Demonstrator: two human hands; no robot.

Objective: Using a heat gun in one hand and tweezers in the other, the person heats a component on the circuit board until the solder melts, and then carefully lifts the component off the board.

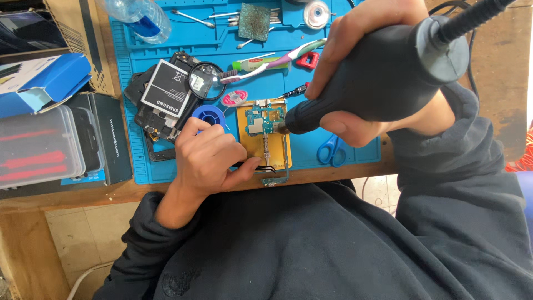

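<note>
Head cam, what I see: circuit board [263, 118] sits clamped on yellow holder [265, 145] on blue mat [355, 151]. Right hand [363, 72] grips hot-air gun [373, 78] w/ nozzle on board, left hand [206, 158] pinches tweezers [261, 165]. Heating's mid-way imo, nothing lifted off yet.

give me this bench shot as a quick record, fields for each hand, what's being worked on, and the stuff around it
left hand: left hand pinches dark tweezers at the lower edge of the holder
right hand: right hand grips a black hot air handle, nozzle aimed at the board
work piece: small circuit board on a yellow holder
surface: blue work mat on a wooden bench
nearby: magnifying glass, blue solder spool, toothbrush, blue scissors, phone battery, plastic bottle
</note>
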